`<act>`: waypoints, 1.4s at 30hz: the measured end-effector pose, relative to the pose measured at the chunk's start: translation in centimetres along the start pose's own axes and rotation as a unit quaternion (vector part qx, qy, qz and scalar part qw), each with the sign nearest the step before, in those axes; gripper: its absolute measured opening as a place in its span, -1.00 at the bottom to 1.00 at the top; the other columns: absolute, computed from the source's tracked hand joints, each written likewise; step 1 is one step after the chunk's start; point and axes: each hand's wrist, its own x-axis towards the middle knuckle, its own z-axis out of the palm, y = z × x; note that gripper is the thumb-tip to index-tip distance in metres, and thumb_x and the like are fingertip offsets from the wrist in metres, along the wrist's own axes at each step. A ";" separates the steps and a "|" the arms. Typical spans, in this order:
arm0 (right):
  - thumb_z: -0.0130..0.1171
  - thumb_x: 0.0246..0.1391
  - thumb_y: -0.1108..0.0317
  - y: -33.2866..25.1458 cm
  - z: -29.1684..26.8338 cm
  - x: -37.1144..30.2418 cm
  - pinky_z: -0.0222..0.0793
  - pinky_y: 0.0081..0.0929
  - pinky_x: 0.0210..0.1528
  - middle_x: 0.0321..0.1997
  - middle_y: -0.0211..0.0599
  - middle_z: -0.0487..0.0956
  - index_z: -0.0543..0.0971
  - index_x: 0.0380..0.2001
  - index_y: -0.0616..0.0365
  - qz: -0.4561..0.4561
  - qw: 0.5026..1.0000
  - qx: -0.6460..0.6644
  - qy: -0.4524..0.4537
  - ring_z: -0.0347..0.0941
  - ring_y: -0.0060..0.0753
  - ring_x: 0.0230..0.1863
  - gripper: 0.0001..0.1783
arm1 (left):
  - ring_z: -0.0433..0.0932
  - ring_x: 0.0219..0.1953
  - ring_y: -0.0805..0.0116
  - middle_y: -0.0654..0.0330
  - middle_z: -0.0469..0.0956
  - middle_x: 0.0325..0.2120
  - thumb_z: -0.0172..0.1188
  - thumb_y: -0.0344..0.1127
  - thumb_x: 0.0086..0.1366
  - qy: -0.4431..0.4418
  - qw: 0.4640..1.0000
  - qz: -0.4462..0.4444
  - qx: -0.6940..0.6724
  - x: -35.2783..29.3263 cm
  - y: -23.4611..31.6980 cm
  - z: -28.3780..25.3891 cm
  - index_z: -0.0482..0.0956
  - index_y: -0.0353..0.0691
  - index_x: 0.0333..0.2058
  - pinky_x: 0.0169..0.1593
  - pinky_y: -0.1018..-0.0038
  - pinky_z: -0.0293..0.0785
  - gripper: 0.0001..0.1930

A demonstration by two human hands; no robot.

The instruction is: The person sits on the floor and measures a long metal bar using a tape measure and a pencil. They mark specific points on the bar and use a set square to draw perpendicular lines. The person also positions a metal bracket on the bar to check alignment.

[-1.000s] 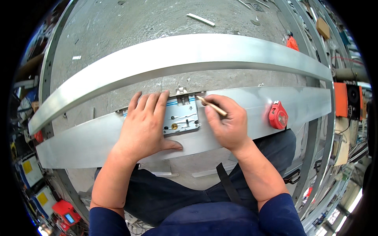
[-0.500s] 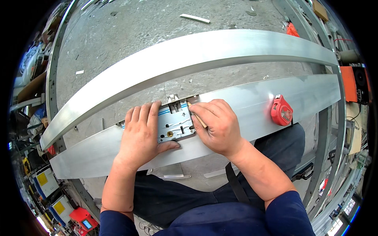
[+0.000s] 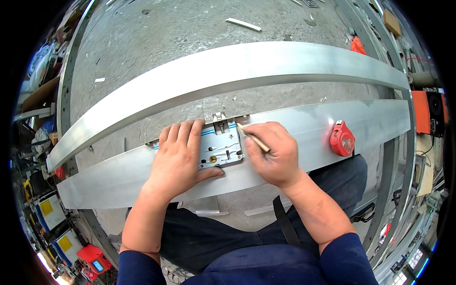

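Note:
A metal mortise lock case (image 3: 221,148) lies flat on the nearer aluminium profile (image 3: 313,128), close to the profile's far edge. My left hand (image 3: 175,159) presses over its left part, fingers together across the top and thumb along the near edge. That part of the lock is hidden beneath the hand. Between thumb and fingers, my right hand (image 3: 276,154) pinches a pencil (image 3: 259,144). The pencil's tip points at the lock's far right corner; whether it touches the metal I cannot tell.
A red tape measure (image 3: 343,138) rests on the same profile, to the right. Beyond it runs a second, wider-looking aluminium profile (image 3: 247,61). Both span steel side rails (image 3: 64,109). On the concrete floor lies a short white strip (image 3: 243,24). Tools and a red device (image 3: 93,260) stand lower left.
The pencil leans further right, and my right hand has drawn slightly away from the lock's right edge. My left hand keeps its hold on the lock. The whole view has shifted a little.

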 end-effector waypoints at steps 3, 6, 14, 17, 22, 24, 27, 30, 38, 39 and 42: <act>0.32 0.24 0.38 -0.1 -1.6 1.1 0.51 -0.41 -0.23 -0.35 -0.24 0.71 0.67 -0.26 0.29 0.115 0.989 0.084 0.031 0.60 -0.37 -0.34 -0.84 | 0.41 0.22 -0.10 -0.04 0.44 0.15 0.66 0.16 -0.17 -0.002 1.000 -0.001 -0.001 -0.1 0.1 -0.2 0.27 -0.36 0.35 0.38 0.08 0.27 0.19; 0.28 0.35 0.25 1.3 -2.7 3.8 0.47 -0.50 -0.30 -0.41 -0.30 0.70 0.66 -0.32 0.30 0.206 0.967 0.150 0.025 0.54 -0.55 -0.39 -0.71 | 0.43 0.20 -0.03 -0.03 0.46 0.13 0.59 0.26 -0.07 0.001 1.000 0.006 0.012 0.0 0.0 -0.3 0.30 -0.39 0.33 0.38 0.07 0.25 0.14; 0.21 0.40 0.23 4.5 -1.7 7.5 0.44 -0.56 -0.42 -0.50 -0.38 0.64 0.61 -0.36 0.22 0.307 0.942 0.086 -0.102 0.50 -0.63 -0.51 -0.71 | 0.43 0.22 -0.02 -0.03 0.46 0.14 0.59 0.23 -0.03 -0.007 1.000 0.001 0.006 0.0 0.0 -0.4 0.31 -0.37 0.32 0.40 0.08 0.23 0.10; 0.19 0.33 0.18 4.8 -1.3 7.9 0.47 -0.38 -0.35 -0.55 -0.26 0.66 0.64 -0.49 0.28 0.298 0.948 0.059 -0.098 0.55 -0.46 -0.49 -0.60 | 0.43 0.22 -0.02 -0.03 0.46 0.14 0.59 0.23 -0.02 -0.004 1.000 -0.001 0.003 -0.2 -0.1 -0.3 0.31 -0.37 0.32 0.41 0.07 0.23 0.10; 0.19 0.33 0.15 4.3 -1.0 8.3 0.49 -0.33 -0.33 -0.54 -0.20 0.68 0.65 -0.51 0.28 0.313 0.942 0.021 -0.117 0.59 -0.39 -0.49 -0.58 | 0.40 0.25 -0.06 -0.05 0.43 0.18 0.63 0.23 -0.12 -0.019 1.000 -0.009 -0.001 -0.2 -0.2 -0.2 0.26 -0.34 0.36 0.43 0.05 0.21 0.19; 0.20 0.33 0.15 4.7 -1.0 8.0 0.49 -0.34 -0.33 -0.55 -0.21 0.68 0.66 -0.50 0.28 0.310 0.943 0.025 -0.116 0.59 -0.39 -0.49 -0.58 | 0.40 0.25 -0.06 -0.05 0.43 0.18 0.63 0.24 -0.12 -0.027 1.000 -0.010 -0.006 -0.1 -0.1 -0.4 0.26 -0.34 0.36 0.43 0.05 0.21 0.19; 0.21 0.33 0.15 4.7 -1.1 8.1 0.49 -0.34 -0.34 -0.55 -0.21 0.68 0.66 -0.50 0.28 0.306 0.943 0.025 -0.126 0.59 -0.40 -0.48 -0.58 | 0.41 0.25 -0.06 -0.06 0.43 0.18 0.62 0.25 -0.11 -0.028 1.000 -0.011 -0.007 -0.1 -0.1 -0.3 0.26 -0.35 0.36 0.44 0.05 0.21 0.19; 0.21 0.33 0.15 4.4 -1.0 8.2 0.49 -0.35 -0.34 -0.55 -0.21 0.68 0.66 -0.49 0.28 0.311 0.941 0.022 -0.129 0.59 -0.40 -0.48 -0.58 | 0.41 0.25 -0.05 -0.05 0.43 0.18 0.63 0.24 -0.11 -0.026 1.000 -0.012 -0.003 -0.1 -0.2 -0.2 0.26 -0.34 0.36 0.44 0.05 0.20 0.20; 0.22 0.40 0.19 4.0 -1.2 8.2 0.36 -0.56 -0.48 -0.54 -0.39 0.63 0.62 -0.45 0.23 0.295 0.944 0.009 -0.148 0.44 -0.67 -0.55 -0.63 | 0.41 0.25 -0.03 -0.04 0.43 0.17 0.64 0.23 -0.11 -0.029 0.999 -0.012 -0.003 -0.2 -0.2 -0.3 0.26 -0.34 0.37 0.44 0.06 0.21 0.19; 0.22 0.40 0.19 4.0 -1.2 8.2 0.36 -0.56 -0.47 -0.53 -0.39 0.63 0.62 -0.44 0.23 0.293 0.945 0.010 -0.147 0.44 -0.67 -0.54 -0.63 | 0.41 0.25 -0.03 -0.04 0.43 0.17 0.64 0.22 -0.11 -0.029 1.000 -0.011 -0.004 -0.1 -0.2 -0.3 0.26 -0.34 0.37 0.44 0.07 0.21 0.19; 0.22 0.39 0.19 4.9 -1.2 7.8 0.36 -0.55 -0.45 -0.52 -0.40 0.63 0.62 -0.42 0.23 0.304 0.941 0.077 -0.128 0.44 -0.66 -0.53 -0.64 | 0.41 0.25 -0.04 -0.04 0.44 0.16 0.64 0.21 -0.10 -0.030 0.999 -0.010 -0.009 0.0 0.0 -0.4 0.26 -0.34 0.36 0.43 0.07 0.22 0.18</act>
